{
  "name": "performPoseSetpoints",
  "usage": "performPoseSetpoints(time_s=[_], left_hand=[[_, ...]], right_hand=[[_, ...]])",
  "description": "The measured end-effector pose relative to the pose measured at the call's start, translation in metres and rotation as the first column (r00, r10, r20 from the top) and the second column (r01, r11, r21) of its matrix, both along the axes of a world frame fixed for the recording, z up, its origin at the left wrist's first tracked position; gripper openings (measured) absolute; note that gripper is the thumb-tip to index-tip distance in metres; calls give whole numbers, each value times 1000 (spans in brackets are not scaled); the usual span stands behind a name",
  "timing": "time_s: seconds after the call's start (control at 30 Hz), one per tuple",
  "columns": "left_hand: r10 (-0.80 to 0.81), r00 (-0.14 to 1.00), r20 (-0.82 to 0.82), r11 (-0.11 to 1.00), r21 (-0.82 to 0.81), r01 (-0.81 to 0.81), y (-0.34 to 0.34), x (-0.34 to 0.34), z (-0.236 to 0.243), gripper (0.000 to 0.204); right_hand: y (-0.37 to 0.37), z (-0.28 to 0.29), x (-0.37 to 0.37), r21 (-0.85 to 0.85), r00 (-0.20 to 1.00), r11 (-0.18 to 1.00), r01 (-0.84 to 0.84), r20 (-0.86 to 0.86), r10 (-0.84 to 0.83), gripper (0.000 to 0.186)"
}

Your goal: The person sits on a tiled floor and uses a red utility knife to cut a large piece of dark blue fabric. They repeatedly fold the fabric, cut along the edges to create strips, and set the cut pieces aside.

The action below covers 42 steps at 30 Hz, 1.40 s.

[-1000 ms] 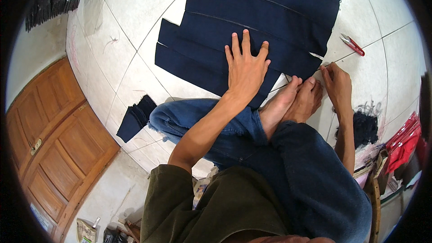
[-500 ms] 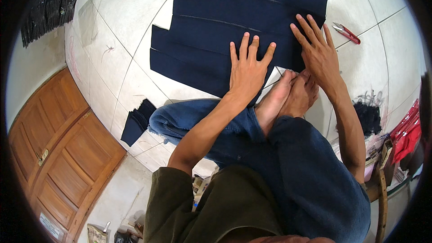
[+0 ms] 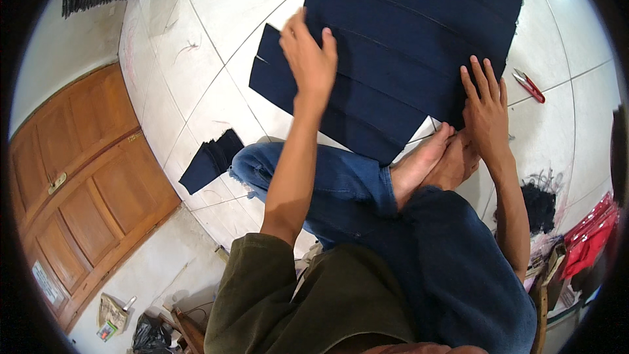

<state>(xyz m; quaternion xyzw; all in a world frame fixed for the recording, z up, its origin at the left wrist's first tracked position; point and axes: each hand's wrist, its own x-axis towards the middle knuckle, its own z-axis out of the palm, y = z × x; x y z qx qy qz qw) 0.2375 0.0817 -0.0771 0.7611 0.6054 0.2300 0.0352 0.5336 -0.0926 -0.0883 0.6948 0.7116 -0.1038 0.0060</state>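
Note:
Navy cloth [image 3: 393,46] lies spread on the tiled floor in front of me, crossed by several slanting lines like layered or joined strips. My left hand [image 3: 308,65] is over its left edge, thumb apart from the other fingers, with nothing visible in it; whether it touches the cloth I cannot tell. Flat on the cloth's near right part rests my right hand [image 3: 488,105], fingers stretched out. Just right of the cloth lies a pair of red-handled thread snips [image 3: 529,85].
My crossed feet [image 3: 436,157] touch the near side. Small navy cloth pieces [image 3: 209,160] lie left of my knee; a dark heap of scraps [image 3: 538,206] sits at right. A wooden door [image 3: 98,190] stands left, red plastic-wrapped goods [image 3: 590,239] at far right.
My left hand has left its flat place mid-cloth and moved left and away to the cloth's left edge. My right hand stays flat on the cloth. The whole view has turned slightly.

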Motion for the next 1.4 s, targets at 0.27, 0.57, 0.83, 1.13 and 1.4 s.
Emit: performPoseSetpoints(time_s=[0.27,0.57,0.83,1.13,1.4], left_hand=[[163,985,-61,888,-426,-174,39,-26,17,42],[-351,872,341,911,-90,402,-65,96,29,21],[-517,708,481,766,-108,633,-41,126,17,33],[-868,449,211,393,-262,882,50,182,8,16],[-493,643,586,870,333,364,1,182,37,13]], right_hand=[[-8,3,2,266,966,954,138,-247,-71,47],[26,27,-2,-468,15,809,356,-863,-505,37],[69,4,2,-526,11,777,345,-826,-563,25],[54,8,17,-403,151,812,422,-852,-501,25],[87,22,43,-153,345,914,376,-892,-292,35]])
